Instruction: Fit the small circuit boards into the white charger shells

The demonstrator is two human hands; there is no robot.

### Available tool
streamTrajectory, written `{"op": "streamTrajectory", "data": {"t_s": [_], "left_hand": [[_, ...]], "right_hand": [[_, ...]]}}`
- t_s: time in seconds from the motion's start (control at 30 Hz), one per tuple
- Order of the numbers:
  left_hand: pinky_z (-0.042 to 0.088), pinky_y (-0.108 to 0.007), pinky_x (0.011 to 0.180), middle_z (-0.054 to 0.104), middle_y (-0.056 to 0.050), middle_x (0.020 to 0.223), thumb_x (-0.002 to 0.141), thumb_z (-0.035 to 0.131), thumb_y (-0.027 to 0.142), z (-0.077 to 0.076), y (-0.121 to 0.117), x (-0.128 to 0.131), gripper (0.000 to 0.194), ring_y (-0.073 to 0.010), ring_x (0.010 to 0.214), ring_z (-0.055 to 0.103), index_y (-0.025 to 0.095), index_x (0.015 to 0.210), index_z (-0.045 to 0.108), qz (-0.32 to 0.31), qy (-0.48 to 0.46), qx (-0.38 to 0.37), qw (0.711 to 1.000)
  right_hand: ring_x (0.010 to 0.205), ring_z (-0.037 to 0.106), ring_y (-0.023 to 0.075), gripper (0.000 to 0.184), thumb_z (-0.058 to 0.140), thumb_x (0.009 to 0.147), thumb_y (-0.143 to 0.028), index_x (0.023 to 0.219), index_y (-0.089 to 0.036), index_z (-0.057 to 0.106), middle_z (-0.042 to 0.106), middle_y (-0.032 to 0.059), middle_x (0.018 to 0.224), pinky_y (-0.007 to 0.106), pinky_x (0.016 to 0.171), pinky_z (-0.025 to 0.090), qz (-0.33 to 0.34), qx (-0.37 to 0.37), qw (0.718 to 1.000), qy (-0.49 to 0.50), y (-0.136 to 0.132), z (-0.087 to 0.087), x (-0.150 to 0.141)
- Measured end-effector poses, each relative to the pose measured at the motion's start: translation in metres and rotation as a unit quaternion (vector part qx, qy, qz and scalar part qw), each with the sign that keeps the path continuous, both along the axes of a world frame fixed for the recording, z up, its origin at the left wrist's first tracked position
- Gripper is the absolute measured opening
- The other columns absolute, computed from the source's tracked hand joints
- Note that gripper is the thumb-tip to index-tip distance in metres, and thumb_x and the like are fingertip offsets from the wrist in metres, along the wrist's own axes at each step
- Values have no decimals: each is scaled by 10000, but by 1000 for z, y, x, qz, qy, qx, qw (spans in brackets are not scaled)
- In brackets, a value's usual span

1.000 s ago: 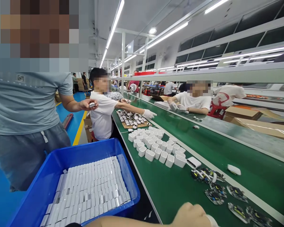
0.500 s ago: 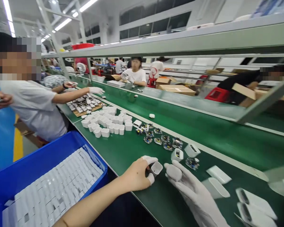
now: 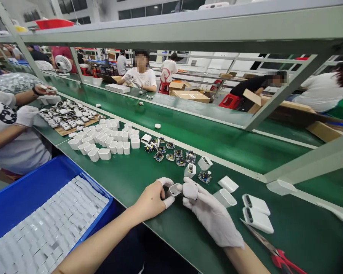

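My left hand (image 3: 152,198), with white covers on its fingertips, is closed on a hollow white plastic casing (image 3: 175,190) whose open mouth is turned toward me. Close beside it, my right hand (image 3: 210,215) in a white glove holds a rounded white cap (image 3: 190,191) at its fingertips. What lies under the cap is hidden. Just beyond the hands stand a white casing with parts inside (image 3: 190,170) and a loose circuit board (image 3: 204,176). Another hollow white casing (image 3: 225,198) lies to the right of my right hand.
Red-handled pliers (image 3: 282,260) lie at the lower right, near two white casings (image 3: 258,220). Several circuit boards (image 3: 180,161) and rows of white casings (image 3: 104,153) stand further left. A blue bin (image 3: 110,203) holds stacked white pieces. A co-worker (image 3: 20,137) works at left.
The view has swung to the right, bringing the pliers fully into sight. My two hands have come closer together, with the cap now right next to the casing's mouth.
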State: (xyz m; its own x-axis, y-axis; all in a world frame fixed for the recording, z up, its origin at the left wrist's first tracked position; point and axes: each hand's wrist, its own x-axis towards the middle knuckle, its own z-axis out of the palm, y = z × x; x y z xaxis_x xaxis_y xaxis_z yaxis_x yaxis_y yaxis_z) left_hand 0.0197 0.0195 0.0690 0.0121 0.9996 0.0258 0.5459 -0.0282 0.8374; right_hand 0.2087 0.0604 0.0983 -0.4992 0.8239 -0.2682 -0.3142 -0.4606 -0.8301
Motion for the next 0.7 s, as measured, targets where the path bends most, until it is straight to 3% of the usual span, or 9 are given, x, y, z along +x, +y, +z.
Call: {"op": "streamTrajectory", "data": {"t_s": [0.13, 0.27, 0.33, 0.4, 0.47, 0.53, 0.6, 0.7], "left_hand": [[428, -264, 650, 473, 46, 696, 770, 606, 202, 1, -3, 1, 491, -140, 638, 489, 209, 1258, 544, -4, 30, 37, 999], [441, -254, 669, 531, 14, 821, 744, 564, 129, 6, -7, 3, 464, -131, 664, 488, 226, 1197, 590, -23, 63, 80, 995], [449, -251, 679, 560, 4, 871, 746, 570, 131, 8, -8, 3, 456, -131, 674, 493, 222, 1192, 593, -44, 64, 82, 994], [453, -250, 689, 588, -3, 901, 766, 590, 155, 11, -10, 3, 418, -136, 697, 510, 218, 1179, 601, -69, 66, 75, 993], [453, -249, 696, 615, -10, 926, 785, 616, 185, 11, -11, 3, 394, -144, 729, 531, 210, 1178, 599, -85, 70, 71, 991], [455, -249, 707, 637, -10, 952, 797, 636, 204, 9, -11, 2, 425, -148, 754, 548, 205, 1217, 571, -92, 68, 72, 991], [461, -253, 735, 654, -5, 979, 812, 642, 220, 7, -12, 2, 486, -148, 777, 562, 209, 1282, 520, -95, 64, 71, 991], [465, -265, 778, 667, 5, 981, 824, 646, 241, 4, -12, 1, 555, -154, 808, 577, 227, 1347, 464, -104, 69, 59, 990]], "right_hand": [[812, 595, 175, 263, 634, 865, -371, 1071, -223, 704, 687, 34, 939, 284, 697, 505, -29, 2, 1000, -5, 4, -2, -4], [707, 572, 170, 267, 656, 838, -444, 929, -200, 712, 638, 18, 752, 259, 543, 441, -91, 38, 993, -63, 11, -10, -5], [787, 611, 182, 290, 685, 820, -457, 974, -212, 704, 674, 26, 858, 269, 634, 490, -119, 52, 987, -90, 12, -14, -4], [985, 634, 206, 400, 699, 821, -450, 1174, -269, 645, 671, 32, 1127, 321, 869, 508, -114, 61, 988, -90, 9, -15, -3], [1211, 561, 227, 586, 704, 828, -425, 1369, -360, 488, 535, 19, 1401, 396, 1080, 396, -80, 79, 991, -78, 4, -14, -2], [1358, 434, 235, 665, 698, 835, -412, 1428, -409, 396, 368, -2, 1545, 434, 1156, 301, -35, 113, 989, -84, 0, -12, -2], [1404, 370, 234, 638, 677, 848, -413, 1426, -400, 407, 315, -9, 1575, 447, 1171, 279, 7, 161, 979, -125, -3, -12, -2], [1342, 450, 249, 476, 636, 861, -405, 1322, -316, 554, 493, 33, 1460, 473, 1147, 326, 8, 265, 933, -242, -3, -12, -1]]}}
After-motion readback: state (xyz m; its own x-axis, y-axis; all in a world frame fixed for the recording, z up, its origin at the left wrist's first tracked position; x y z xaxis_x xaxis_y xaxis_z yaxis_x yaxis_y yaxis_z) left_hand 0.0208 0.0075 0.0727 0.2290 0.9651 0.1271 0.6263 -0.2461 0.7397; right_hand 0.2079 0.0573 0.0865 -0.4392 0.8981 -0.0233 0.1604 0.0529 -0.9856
